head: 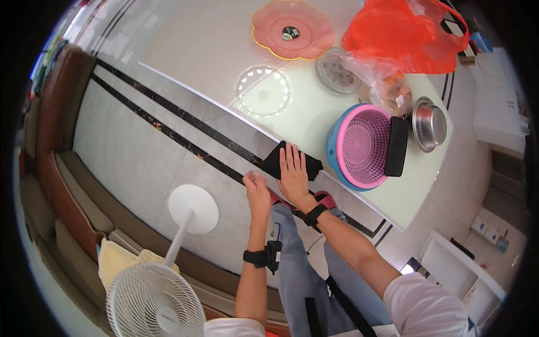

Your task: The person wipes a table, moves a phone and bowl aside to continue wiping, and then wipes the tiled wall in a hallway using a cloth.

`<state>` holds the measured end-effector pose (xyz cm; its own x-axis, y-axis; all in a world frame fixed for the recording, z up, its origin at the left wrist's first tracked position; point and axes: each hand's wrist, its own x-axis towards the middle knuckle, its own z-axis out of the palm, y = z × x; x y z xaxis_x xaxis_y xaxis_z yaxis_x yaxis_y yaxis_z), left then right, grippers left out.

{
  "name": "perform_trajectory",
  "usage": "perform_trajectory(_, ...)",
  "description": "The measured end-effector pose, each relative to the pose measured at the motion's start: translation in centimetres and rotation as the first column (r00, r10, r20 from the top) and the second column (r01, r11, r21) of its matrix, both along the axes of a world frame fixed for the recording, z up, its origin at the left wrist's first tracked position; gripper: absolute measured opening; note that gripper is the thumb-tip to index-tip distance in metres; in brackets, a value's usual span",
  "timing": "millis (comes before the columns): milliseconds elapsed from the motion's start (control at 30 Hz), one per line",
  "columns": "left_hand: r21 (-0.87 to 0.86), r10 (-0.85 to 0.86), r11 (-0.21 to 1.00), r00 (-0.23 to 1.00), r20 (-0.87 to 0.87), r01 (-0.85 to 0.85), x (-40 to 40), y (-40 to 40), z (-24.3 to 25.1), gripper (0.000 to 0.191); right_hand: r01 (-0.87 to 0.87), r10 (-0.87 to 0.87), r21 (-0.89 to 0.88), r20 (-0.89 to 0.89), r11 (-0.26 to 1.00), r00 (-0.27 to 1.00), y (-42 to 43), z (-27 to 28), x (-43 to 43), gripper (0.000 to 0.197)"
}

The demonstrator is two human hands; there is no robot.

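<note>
A folded black cloth (312, 166) lies at the near edge of the glass-topped table (421, 185), partly jutting past it. My right hand (294, 175) rests flat on the cloth, its fingers extended and close together. To its left, my left hand (257, 191) is in the air beside the cloth with its fingers curled; whether anything is between them cannot be told. A pink plastic colander (362, 143) sits in a blue basin (333, 147) right of the cloth, with a black smartphone (396, 146) against its right side.
Beyond are a stainless steel bowl (431, 124), a red plastic bag (404, 36), a clear bag of food (393, 92), a glass dish (337, 71) and a pink scalloped plate (311, 25). A white fan (156, 303) and a brown sofa (76, 202) stand at left.
</note>
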<state>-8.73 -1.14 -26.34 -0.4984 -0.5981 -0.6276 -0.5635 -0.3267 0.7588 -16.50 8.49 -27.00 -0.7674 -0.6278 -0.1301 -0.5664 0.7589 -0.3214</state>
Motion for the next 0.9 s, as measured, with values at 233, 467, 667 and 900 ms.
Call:
perform_trajectory(233,-0.066,-0.055,0.996,0.997,0.05,0.058,-1.8,-6.8,1.7,0.046,0.251,-0.251,-0.023,-0.012,0.968,0.968,-5.3,-0.1,-3.7,0.096)
perform_trajectory(467,-0.167,-0.257,0.952,0.966,0.027,0.258,-5.3,-9.0,3.6,0.05,0.616,-0.614,-0.058,-0.189,0.786,0.766,-5.3,-2.0,-11.3,0.092)
perform_trajectory(667,-0.285,-0.362,0.883,0.928,0.09,0.372,-7.5,-11.3,3.5,0.057,0.068,-0.075,-0.071,-0.101,0.995,0.992,-11.5,-0.9,-9.9,0.085)
perform_trajectory(900,-0.513,-0.463,0.708,0.868,0.18,0.484,-10.3,-19.0,1.9,0.064,0.526,-0.506,-0.002,-0.279,0.85,0.816,-10.9,-1.7,-13.7,0.08)
